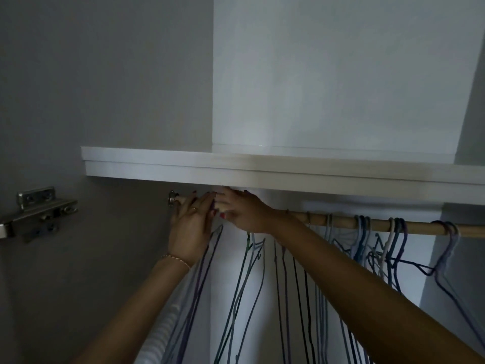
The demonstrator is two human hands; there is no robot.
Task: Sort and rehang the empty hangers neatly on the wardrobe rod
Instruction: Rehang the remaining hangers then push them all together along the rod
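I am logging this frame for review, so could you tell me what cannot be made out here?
- Head view: the rod under both hands, left hand and right hand, is covered.
- What the blurred fingers grip is unclear.
- The hangers run off the bottom edge.
- The rod's right end is cut off.

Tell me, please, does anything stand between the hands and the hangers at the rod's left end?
Nothing visible does. The left hand and right hand are already on the wooden rod among the hangers. The shelf sits close above.
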